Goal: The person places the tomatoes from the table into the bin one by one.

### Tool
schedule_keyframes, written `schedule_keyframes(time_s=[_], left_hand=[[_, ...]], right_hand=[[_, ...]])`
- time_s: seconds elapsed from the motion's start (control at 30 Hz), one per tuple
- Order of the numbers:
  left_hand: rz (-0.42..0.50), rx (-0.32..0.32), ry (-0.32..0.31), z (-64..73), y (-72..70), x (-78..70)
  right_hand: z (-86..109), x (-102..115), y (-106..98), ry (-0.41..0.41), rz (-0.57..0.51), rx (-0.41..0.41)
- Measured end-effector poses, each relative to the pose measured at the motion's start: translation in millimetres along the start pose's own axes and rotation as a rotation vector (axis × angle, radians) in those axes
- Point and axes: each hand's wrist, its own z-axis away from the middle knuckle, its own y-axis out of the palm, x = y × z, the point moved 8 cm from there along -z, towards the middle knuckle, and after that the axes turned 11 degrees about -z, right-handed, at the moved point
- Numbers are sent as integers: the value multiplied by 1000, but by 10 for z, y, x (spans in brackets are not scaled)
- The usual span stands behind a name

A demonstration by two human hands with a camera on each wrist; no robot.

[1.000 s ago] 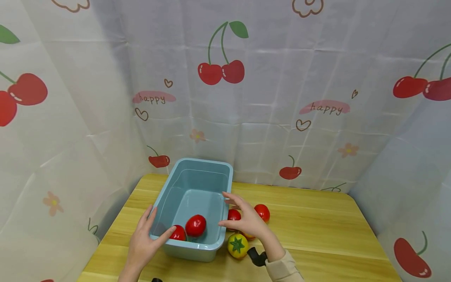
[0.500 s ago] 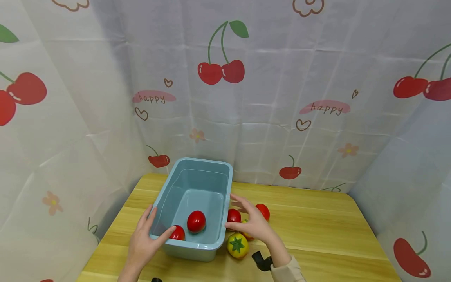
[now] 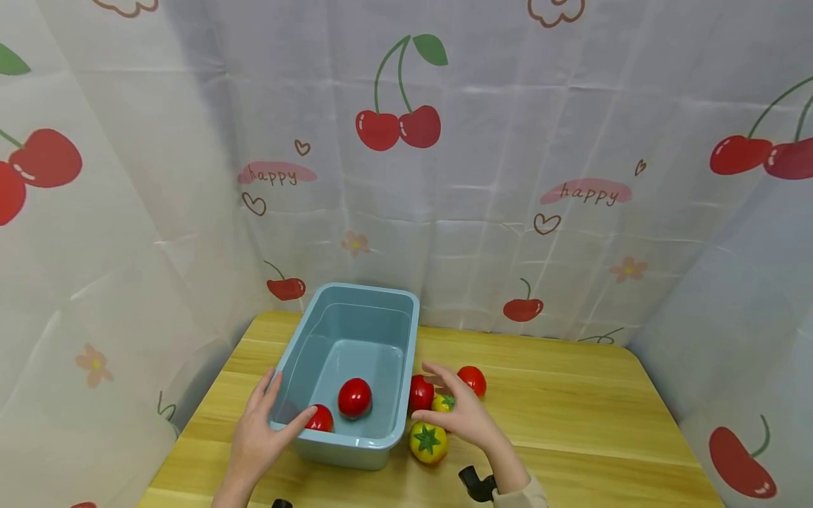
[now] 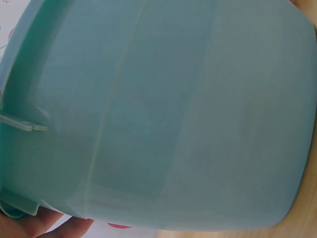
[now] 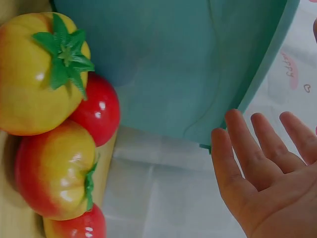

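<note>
My left hand [image 3: 255,439] rests at the near left corner of a light-blue plastic bin [image 3: 346,441], thumb stretched over the front rim and fingers along the left side. Inside the bin lie two red tomatoes, one round tomato [image 3: 354,398] and another tomato [image 3: 322,419] partly behind my thumb. Just right of the bin, my right hand [image 3: 468,418] hovers with spread fingers and nothing in it. Around it are a red tomato [image 3: 420,392], a yellow tomato [image 3: 428,442] with a green star-shaped calyx, a red-and-yellow tomato [image 5: 57,171] and a farther red tomato [image 3: 473,381].
The bin stands on a wooden table [image 3: 571,402], near its left side. Behind it hangs a white curtain [image 3: 470,212] printed with cherries, closing in the back and both sides. A black strap piece [image 3: 476,485] is on the right wrist.
My right hand has moved from over the bin's right rim rightward and toward me, above the tomatoes. The red tomato in the bin has rolled slightly. The left hand stays put.
</note>
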Motion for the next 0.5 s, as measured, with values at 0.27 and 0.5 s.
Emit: schedule_keyframes(time_s=[0.27, 0.5], left_hand=[[-3, -17, 13, 2, -12, 4], [7, -4, 8, -2, -2, 16]], right_hand=[[66, -132, -5, -11, -33, -16], [105, -256, -5, 26, 3, -33]])
